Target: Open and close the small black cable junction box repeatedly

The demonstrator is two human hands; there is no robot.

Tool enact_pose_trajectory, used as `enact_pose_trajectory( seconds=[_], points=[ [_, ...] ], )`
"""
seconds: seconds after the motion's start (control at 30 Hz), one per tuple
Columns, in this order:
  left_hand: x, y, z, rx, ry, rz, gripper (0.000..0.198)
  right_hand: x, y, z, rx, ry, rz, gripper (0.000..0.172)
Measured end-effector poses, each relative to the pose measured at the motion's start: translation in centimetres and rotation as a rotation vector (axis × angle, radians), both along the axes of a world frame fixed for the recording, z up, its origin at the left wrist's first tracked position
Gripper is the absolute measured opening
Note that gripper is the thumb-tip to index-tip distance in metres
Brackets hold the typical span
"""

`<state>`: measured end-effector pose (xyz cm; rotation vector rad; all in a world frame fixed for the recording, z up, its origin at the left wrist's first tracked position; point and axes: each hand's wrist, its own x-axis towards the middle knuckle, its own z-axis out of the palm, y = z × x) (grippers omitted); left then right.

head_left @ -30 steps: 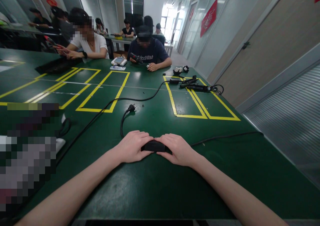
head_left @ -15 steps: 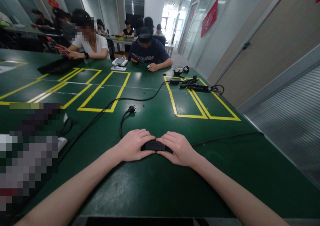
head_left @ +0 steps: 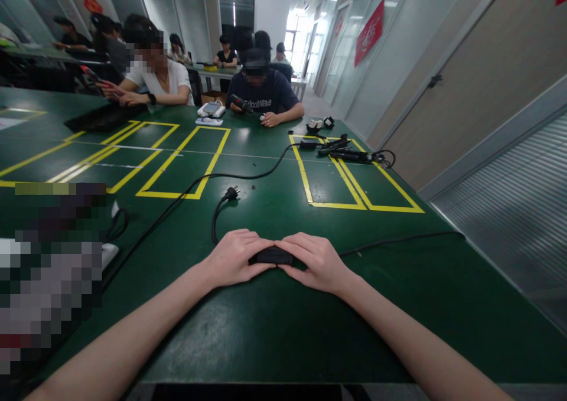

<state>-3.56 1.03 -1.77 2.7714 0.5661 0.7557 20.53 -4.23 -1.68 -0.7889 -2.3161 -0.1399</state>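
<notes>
A black power adapter (head_left: 275,256), a small oblong block, lies on the green table (head_left: 283,330) between my hands. My left hand (head_left: 237,257) grips its left end, thumb on the near side and fingers over the far side. At the other end my right hand (head_left: 312,260) holds it the same way, and the fingertips of both hands nearly meet. A black power plug (head_left: 231,194) with bare prongs lies beyond my left hand, its cord running back toward that hand. From beside my right hand a thin black cable (head_left: 398,243) stretches to the table's right edge.
A long black cord (head_left: 212,175) crosses the table to another adapter (head_left: 309,144) and a heap of black cables (head_left: 349,152). Yellow tape rectangles (head_left: 336,206) mark the surface. Two people sit across the table, one holding a dark tool (head_left: 241,103). Blurred-out items (head_left: 53,289) lie at left.
The fingers of both hands have shifted slightly on the adapter. The whole view has moved a little; the plug and cables lie as before.
</notes>
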Motion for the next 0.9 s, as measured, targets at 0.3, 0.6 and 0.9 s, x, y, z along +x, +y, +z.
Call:
enact_pose_trajectory(
  seconds=[0.3, 0.6, 0.9],
  points=[
    [0.1, -0.4, 1.5, -0.402, 0.097, 0.108, 0.045, 0.1, -0.2, 0.4, 0.210, -0.076, 0.056, 0.023],
    [0.3, -0.8, 1.5, -0.758, -0.093, 0.182, 0.040, 0.5, 0.0, 0.9, 0.201, -0.151, 0.013, 0.022],
    [-0.2, -0.2, 0.5, -0.162, -0.032, 0.160, 0.039, 0.6, 0.2, -0.3, -0.283, -0.067, -0.079, 0.035]
  ],
)
